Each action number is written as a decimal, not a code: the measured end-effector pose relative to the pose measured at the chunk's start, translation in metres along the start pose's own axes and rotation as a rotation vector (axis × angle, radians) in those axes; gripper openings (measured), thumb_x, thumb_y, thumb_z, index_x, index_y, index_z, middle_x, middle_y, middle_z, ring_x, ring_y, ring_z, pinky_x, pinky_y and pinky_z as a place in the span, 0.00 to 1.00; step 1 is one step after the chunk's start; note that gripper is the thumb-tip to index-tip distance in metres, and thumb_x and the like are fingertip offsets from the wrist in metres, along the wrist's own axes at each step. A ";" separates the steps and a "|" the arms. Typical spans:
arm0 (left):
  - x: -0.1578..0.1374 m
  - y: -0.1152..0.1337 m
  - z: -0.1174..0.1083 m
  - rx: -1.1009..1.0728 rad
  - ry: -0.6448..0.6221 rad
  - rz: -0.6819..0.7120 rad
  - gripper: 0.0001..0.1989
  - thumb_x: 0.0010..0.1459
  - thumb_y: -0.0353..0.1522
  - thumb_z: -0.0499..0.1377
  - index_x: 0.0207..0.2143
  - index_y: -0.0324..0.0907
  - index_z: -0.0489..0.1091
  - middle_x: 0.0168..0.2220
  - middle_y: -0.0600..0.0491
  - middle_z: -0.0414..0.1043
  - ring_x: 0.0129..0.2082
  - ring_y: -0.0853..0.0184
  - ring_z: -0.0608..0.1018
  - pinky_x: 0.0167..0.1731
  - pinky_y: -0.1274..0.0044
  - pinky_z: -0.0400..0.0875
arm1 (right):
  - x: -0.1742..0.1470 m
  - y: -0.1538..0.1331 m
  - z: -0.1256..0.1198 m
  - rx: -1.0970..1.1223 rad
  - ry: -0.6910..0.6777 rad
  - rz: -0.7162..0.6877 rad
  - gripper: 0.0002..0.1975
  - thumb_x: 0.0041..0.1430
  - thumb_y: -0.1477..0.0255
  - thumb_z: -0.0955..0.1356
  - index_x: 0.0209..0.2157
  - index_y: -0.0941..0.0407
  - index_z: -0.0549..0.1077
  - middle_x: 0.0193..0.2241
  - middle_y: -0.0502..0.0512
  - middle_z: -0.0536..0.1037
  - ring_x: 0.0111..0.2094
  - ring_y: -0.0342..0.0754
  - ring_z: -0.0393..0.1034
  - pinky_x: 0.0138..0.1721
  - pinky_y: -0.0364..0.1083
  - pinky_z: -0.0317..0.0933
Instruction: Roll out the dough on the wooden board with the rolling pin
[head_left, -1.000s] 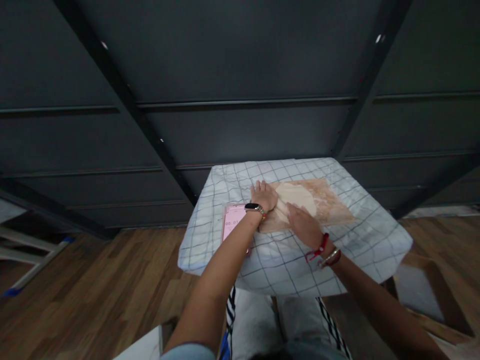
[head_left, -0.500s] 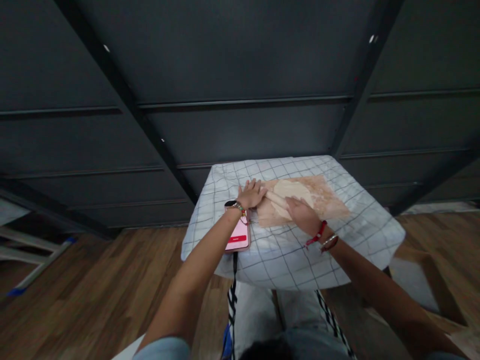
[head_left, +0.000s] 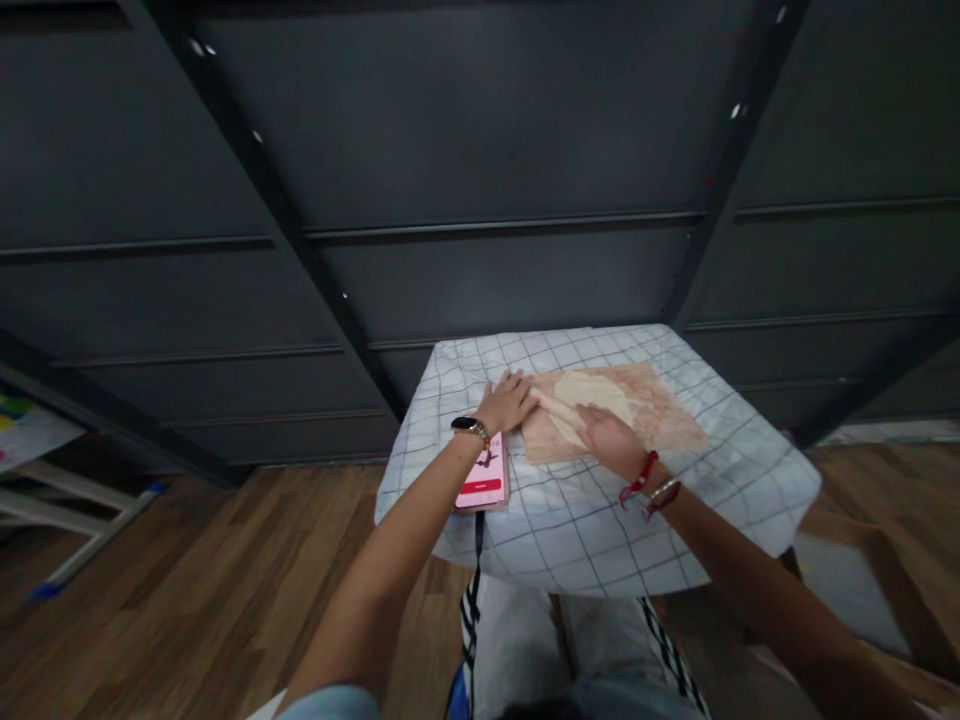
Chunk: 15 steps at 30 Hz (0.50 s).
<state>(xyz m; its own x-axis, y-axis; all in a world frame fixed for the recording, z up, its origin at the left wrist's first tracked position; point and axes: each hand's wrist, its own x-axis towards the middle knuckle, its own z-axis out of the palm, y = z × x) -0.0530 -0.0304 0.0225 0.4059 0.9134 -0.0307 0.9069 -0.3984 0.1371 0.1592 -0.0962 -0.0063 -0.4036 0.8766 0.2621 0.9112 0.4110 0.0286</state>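
Observation:
A pale rolling pin (head_left: 556,405) lies slantwise across a thin round sheet of dough (head_left: 600,392), over its left part. My right hand (head_left: 609,438) is closed around the pin's near right end. At the far left end, my left hand (head_left: 505,402) touches the pin with its fingers stretched out and apart. Beneath the dough is a floured tan board or mat (head_left: 664,425). A phone-like thing with a pink screen (head_left: 487,470) is next to my left wrist, partly covered by it.
The small table wears a white checked cloth (head_left: 592,530). A dark panelled wall (head_left: 495,280) stands right behind it. An open cardboard box (head_left: 889,575) is on the floor at right. Pale stand legs with blue feet (head_left: 90,545) are at left.
The whole view has shifted slightly, with the table lower and further right in it. Both hands stay on the rolling pin, and more of the pink screen shows its print.

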 end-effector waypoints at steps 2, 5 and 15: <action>0.005 0.010 0.002 0.014 0.000 0.032 0.28 0.62 0.45 0.35 0.62 0.45 0.45 0.64 0.50 0.41 0.63 0.57 0.41 0.57 0.57 0.40 | -0.002 0.003 -0.002 0.029 0.002 0.020 0.21 0.61 0.71 0.60 0.53 0.66 0.63 0.48 0.65 0.71 0.51 0.52 0.62 0.51 0.47 0.56; 0.013 0.019 0.005 0.013 0.008 0.045 0.28 0.62 0.45 0.35 0.61 0.44 0.48 0.64 0.50 0.43 0.63 0.55 0.41 0.57 0.57 0.40 | -0.002 0.011 -0.004 0.078 0.012 0.026 0.19 0.60 0.71 0.60 0.51 0.63 0.66 0.47 0.61 0.72 0.50 0.50 0.63 0.51 0.46 0.56; 0.049 0.035 0.006 -0.008 -0.019 -0.033 0.26 0.62 0.43 0.36 0.58 0.43 0.55 0.62 0.49 0.49 0.62 0.53 0.45 0.56 0.57 0.42 | 0.009 0.039 0.006 0.094 0.060 -0.023 0.19 0.63 0.70 0.57 0.51 0.64 0.67 0.47 0.61 0.72 0.51 0.50 0.61 0.54 0.49 0.53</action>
<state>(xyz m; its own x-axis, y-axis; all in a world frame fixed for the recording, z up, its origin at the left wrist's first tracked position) -0.0007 -0.0005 0.0204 0.3782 0.9241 -0.0544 0.9189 -0.3676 0.1432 0.1912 -0.0709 -0.0088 -0.4157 0.8515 0.3197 0.8891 0.4545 -0.0544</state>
